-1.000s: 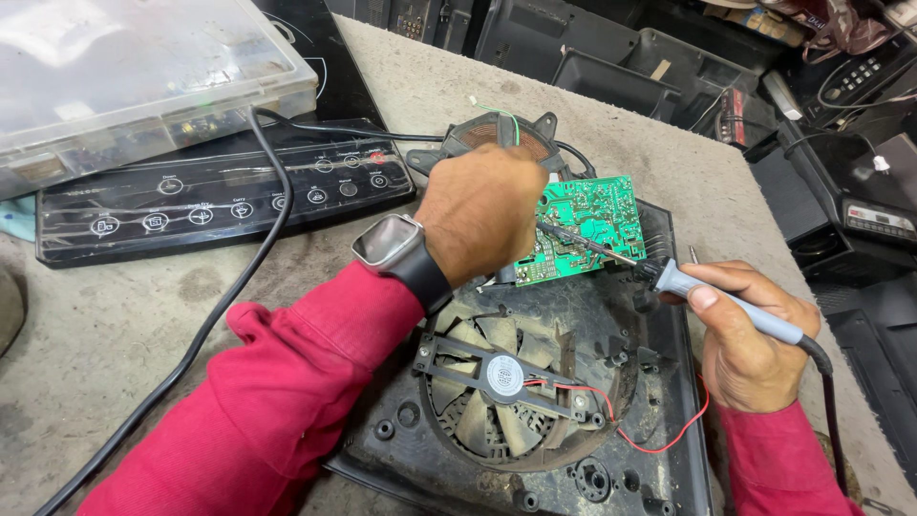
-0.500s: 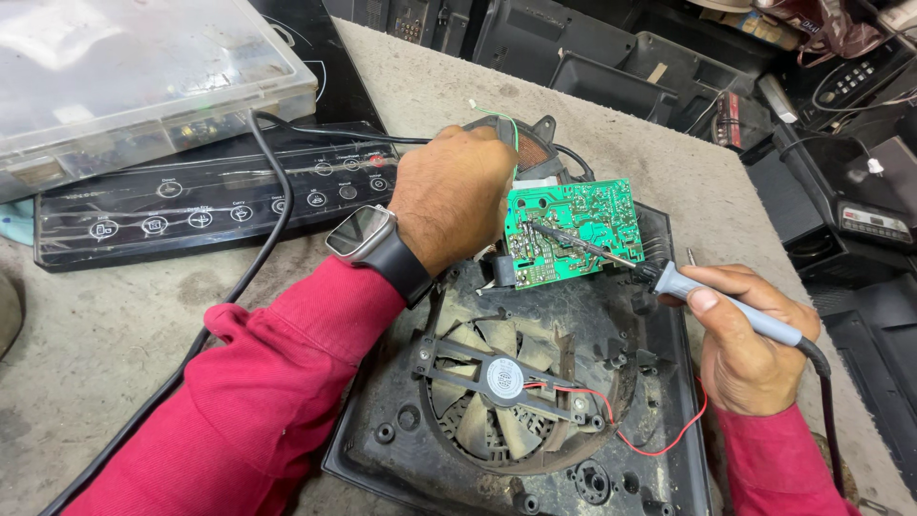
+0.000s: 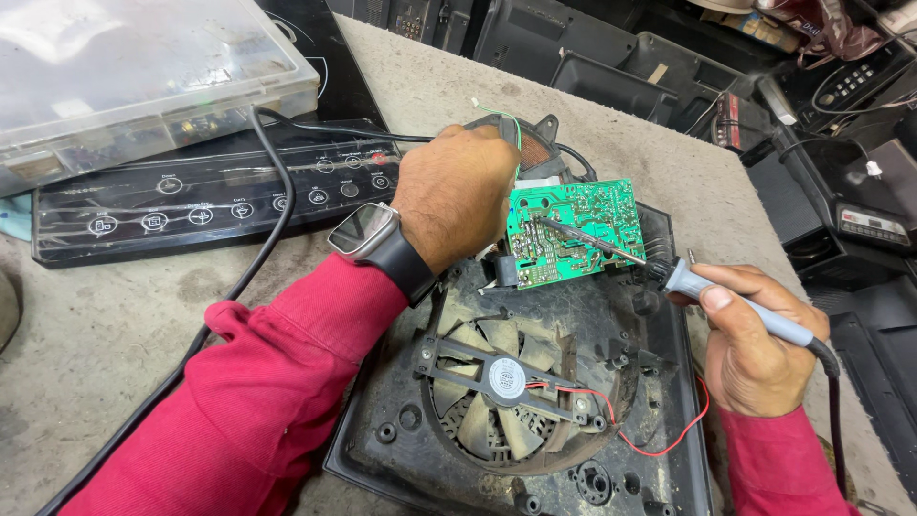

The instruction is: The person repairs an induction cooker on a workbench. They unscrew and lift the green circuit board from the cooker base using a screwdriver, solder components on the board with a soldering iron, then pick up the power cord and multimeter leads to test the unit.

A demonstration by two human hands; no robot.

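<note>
Left hand [image 3: 457, 196] grips the circuit board [image 3: 573, 232] — right hand [image 3: 759, 344] clasps the soldering iron [image 3: 669, 277].

Repair workshop: dismantled cooktop casings [image 3: 611, 57] crowd a dusty workbench [image 3: 115, 325].

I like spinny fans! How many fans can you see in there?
1. The fan sits in the black housing, below the green circuit board and between the left hand and right hand. Others may be hidden in the clutter behind.
</note>
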